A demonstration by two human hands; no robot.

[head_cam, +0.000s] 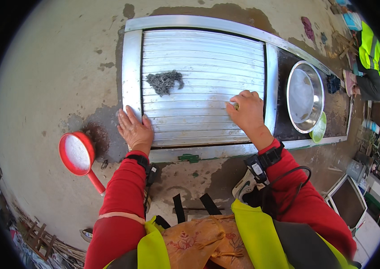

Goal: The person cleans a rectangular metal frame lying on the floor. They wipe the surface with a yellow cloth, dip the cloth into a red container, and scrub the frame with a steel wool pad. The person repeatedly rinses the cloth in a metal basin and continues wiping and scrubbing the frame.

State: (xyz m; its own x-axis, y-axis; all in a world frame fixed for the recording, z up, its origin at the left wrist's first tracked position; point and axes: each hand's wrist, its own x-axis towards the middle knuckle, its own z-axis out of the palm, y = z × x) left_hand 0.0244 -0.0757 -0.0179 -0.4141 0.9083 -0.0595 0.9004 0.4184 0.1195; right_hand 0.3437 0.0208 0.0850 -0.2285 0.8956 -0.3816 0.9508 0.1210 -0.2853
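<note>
A metal door panel (203,116) with ribbed slats lies flat on the ground inside an aluminium frame (132,67). My left hand (137,131) rests palm down, fingers spread, over the frame's lower left corner. On the right part of the slats, my right hand (247,109) is curled around a small yellowish object (236,106); the fingers hide most of it, so its kind is unclear. A tangled grey clump of wire scouring wool (164,82) sits on the slats at the upper left, apart from both hands.
A steel basin (318,101) of cloudy liquid stands on the dark panel (283,117), beside a green bowl (321,129). Left of the frame is a red dipper (91,148) with foamy liquid. Another person (371,67) is at the far right. Wet patches mark the concrete floor (59,74).
</note>
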